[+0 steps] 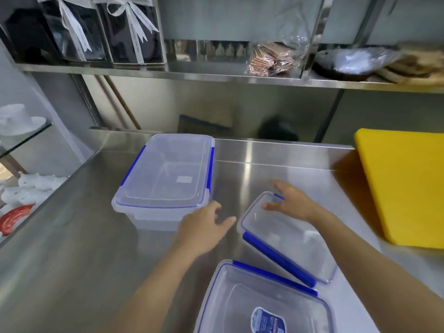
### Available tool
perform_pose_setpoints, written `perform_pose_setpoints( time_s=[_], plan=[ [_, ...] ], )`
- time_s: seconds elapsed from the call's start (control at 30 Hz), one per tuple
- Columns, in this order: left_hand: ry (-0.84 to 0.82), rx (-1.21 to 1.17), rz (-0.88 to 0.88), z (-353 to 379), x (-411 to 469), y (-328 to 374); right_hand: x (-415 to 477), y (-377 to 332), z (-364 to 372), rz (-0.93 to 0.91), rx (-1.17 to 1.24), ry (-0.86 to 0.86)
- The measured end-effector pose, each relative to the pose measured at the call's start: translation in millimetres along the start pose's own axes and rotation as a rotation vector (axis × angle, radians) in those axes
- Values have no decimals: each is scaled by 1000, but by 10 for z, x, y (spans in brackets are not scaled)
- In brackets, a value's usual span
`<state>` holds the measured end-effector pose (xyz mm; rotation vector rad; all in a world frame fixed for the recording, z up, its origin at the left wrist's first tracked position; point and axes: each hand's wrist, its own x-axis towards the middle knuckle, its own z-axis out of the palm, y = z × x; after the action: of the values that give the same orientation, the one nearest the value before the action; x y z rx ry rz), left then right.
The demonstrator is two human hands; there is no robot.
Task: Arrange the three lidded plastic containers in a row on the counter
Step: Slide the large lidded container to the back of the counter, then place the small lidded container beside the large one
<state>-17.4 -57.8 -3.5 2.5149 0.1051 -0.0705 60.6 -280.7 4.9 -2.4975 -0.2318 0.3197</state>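
Three clear lidded containers with blue clips stand on the steel counter [72, 248]. The large container [165, 179] sits at the back left. A smaller container [286, 236] lies turned at an angle right of centre. A third container [259, 301], with a blue label on its lid, is at the near edge of the frame. My left hand [204, 227] hovers open between the large and the small container, fingers spread, holding nothing. My right hand [288, 200] is open above the far corner of the small container's lid; whether it touches the lid is unclear.
A yellow cutting board [406, 186] lies at the right of the counter. Above, a steel shelf [168, 70] carries dark ribboned boxes, wrapped biscuits and a bagged pan. White crockery and a red plate [14, 219] sit beyond the counter's left edge.
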Motion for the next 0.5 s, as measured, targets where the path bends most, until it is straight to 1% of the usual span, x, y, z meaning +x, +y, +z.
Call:
perform_pose_setpoints(
  time_s=[0.07, 0.13, 0.2, 0.23, 0.27, 0.33, 0.4, 0.5],
  plan=[
    [-124, 175, 11, 218, 25, 139, -66, 216, -61, 53, -37, -18],
    [-240, 247, -1, 366, 60, 227, -114, 417, -65, 118, -106, -40],
    [-417, 167, -31, 477, 91, 266, -147, 590, -47, 182, -123, -62],
    [-484, 123, -31, 520, 97, 278, -155, 657, -33, 193, -93, -70],
    [-514, 89, -28, 557, 96, 287, -160, 706, -18, 191, -64, -70],
    [-507, 3, -39, 620, 82, 293, -143, 785, 17, 184, -84, -41],
    [-442, -77, -48, 667, 71, 305, -129, 806, 52, 211, -180, 8],
    [-193, -181, -55, 730, 128, 325, -135, 734, 105, 289, -310, 89]
  ],
)
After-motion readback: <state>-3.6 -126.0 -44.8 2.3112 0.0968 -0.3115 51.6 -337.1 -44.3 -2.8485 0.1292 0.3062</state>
